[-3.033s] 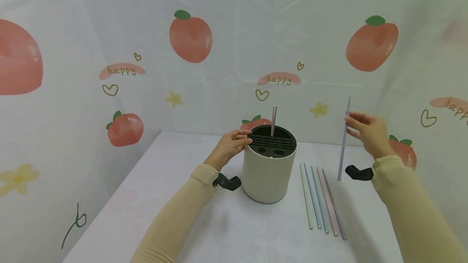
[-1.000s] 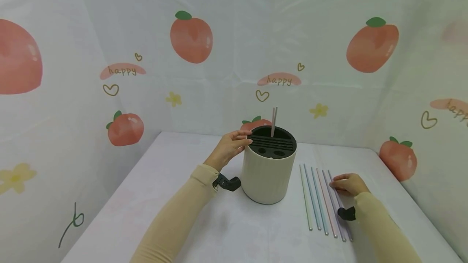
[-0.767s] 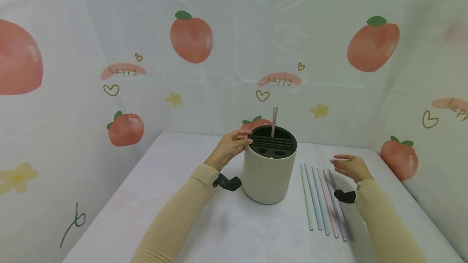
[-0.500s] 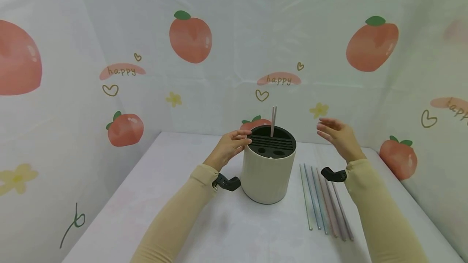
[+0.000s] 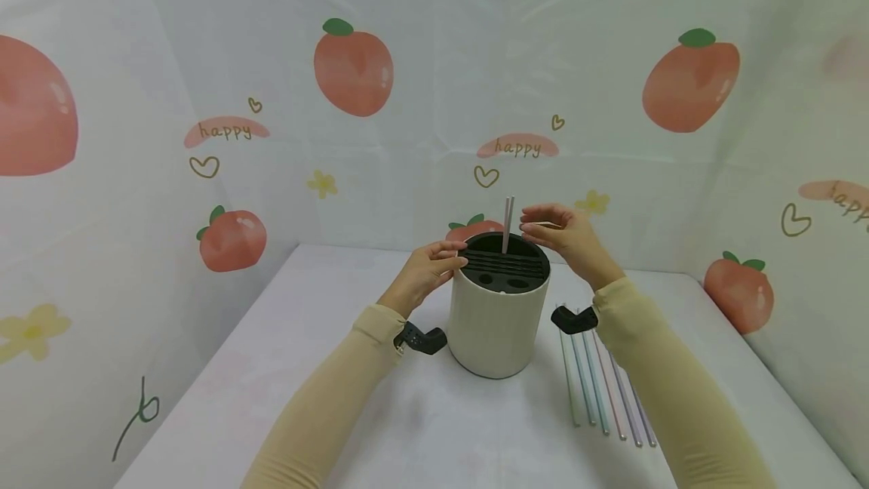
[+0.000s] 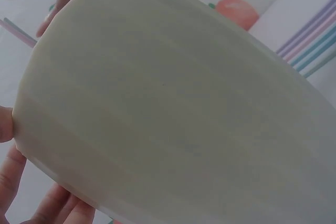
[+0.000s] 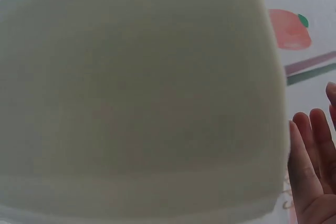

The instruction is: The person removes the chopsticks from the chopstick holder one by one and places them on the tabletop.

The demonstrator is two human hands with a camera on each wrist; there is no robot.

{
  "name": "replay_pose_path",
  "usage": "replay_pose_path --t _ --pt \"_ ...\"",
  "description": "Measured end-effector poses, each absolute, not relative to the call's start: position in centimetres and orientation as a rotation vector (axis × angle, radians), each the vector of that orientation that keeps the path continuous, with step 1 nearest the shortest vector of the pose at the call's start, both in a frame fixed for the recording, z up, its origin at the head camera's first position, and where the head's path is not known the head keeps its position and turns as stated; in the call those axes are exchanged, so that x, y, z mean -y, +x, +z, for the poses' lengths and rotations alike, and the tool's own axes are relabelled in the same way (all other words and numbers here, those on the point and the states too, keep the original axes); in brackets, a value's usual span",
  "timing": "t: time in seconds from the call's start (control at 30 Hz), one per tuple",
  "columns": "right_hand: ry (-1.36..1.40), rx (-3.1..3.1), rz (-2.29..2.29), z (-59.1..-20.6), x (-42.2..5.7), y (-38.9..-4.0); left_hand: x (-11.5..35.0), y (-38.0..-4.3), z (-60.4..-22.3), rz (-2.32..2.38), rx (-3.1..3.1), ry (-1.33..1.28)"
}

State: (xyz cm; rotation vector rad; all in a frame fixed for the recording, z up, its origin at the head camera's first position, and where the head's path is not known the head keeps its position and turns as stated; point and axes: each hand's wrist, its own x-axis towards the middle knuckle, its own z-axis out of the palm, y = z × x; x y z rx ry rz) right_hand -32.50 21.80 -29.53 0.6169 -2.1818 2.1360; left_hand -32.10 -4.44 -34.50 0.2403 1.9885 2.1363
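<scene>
A cream ribbed utensil holder (image 5: 498, 334) stands upright on the table, its black slotted insert (image 5: 505, 285) facing up. Two slim chopsticks (image 5: 507, 226) rise from the large rear opening. My left hand (image 5: 426, 272) rests its fingers and thumb against the holder's left rim. At the right side of the opening hovers my right hand (image 5: 566, 238), fingers extended, thumb apart, nothing between them. The fingers (image 7: 304, 166) show beside the holder's rim in the right wrist view, apart from the standing chopsticks. Several pastel chopsticks (image 5: 595, 391) lie side by side right of the holder, partly behind my right forearm.
The white tabletop (image 5: 299, 383) meets a patterned backdrop (image 5: 407, 172) behind and at both sides. Black wrist cameras (image 5: 575, 320) jut from both sleeves, the right one above the lying chopsticks.
Earlier my right hand held up a purple chopstick, then laid it at the row's right end and let go. Since then it has risen and moved left to the holder. My left hand stayed put.
</scene>
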Motion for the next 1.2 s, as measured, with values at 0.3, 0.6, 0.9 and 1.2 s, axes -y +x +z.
replay_pose_path --t 0.3,0.6,0.9,1.2 --pt "0.603 2.354 2.034 -29.8 -20.4 -33.1 4.4 -32.2 -34.7 2.136 -1.981 0.240" --pt "0.587 2.495 1.821 -30.0 -20.1 -33.2 4.3 -32.2 -34.7 2.137 -1.972 0.237" --pt "0.618 2.295 1.946 -28.4 -19.9 -33.2 4.4 -32.1 -34.6 2.135 -1.980 0.235" --pt "0.664 1.654 2.211 -23.2 -20.9 -32.6 4.5 -32.1 -34.5 2.132 -1.988 0.239"
